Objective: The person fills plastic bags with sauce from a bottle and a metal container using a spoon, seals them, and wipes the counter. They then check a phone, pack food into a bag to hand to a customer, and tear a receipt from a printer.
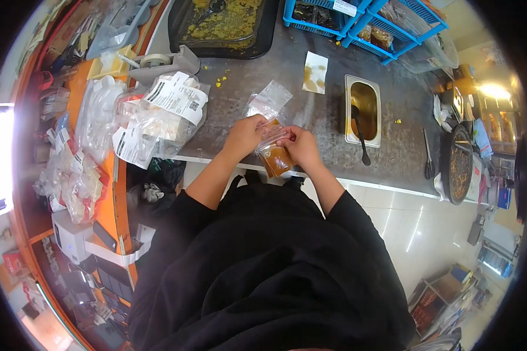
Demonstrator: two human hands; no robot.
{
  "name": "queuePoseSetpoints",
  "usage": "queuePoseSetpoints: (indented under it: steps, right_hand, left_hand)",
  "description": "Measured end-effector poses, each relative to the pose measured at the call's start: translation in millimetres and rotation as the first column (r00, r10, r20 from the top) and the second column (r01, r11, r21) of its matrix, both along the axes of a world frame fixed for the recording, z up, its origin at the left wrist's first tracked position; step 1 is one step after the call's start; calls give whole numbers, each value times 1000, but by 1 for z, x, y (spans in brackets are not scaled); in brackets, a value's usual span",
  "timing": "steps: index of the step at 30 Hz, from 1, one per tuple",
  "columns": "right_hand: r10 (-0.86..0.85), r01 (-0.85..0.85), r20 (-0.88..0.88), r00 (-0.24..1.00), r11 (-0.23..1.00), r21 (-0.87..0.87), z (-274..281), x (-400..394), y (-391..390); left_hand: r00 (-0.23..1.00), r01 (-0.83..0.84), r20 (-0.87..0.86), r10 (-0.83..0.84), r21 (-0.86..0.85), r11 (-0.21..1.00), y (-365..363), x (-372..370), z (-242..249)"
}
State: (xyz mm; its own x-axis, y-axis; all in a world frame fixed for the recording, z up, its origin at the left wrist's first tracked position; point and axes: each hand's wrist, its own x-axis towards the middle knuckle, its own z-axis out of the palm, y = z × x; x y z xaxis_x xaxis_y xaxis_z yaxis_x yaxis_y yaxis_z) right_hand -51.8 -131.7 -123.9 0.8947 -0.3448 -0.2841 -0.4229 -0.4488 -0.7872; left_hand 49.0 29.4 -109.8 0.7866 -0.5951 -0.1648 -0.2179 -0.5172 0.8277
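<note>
A small clear bag with orange-brown contents [277, 161] hangs at the front edge of the grey worktop [216, 140]. My left hand [245, 133] pinches the upper left of the bag, and my right hand [299, 146] pinches its top at the right. Just beyond my hands, flat clear bags [273, 96] lie on the worktop. To the right stands a steel container [378, 111] of brownish liquid, with a black spoon [360, 137] leaning over its near side. A stained white card [315, 72] lies between the flat bags and the container.
At the back are a dark tray [269, 44] of yellowish food and blue baskets [351, 35]. Labelled plastic bags [175, 111] and a tape dispenser [167, 63] sit at the left. Tongs [428, 158] and a round dark pan [458, 167] are at the right.
</note>
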Motion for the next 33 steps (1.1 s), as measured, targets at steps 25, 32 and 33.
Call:
queuePoseSetpoints:
  steps: [25,32,33]
  right_hand:
    - [-138,43,255,957,938,345,-18,-63,-39]
    - [-125,2,174,977,818,575,-18,-71,-54]
    - [-135,20,149,980,801,598,-20,-71,-56]
  left_hand:
    - [914,-113,377,149,-117,987,-13,55,96]
    - [881,-370,150,449,-373,850,-88,208,182]
    - [892,-353,101,440,-451,820,-104,230,186]
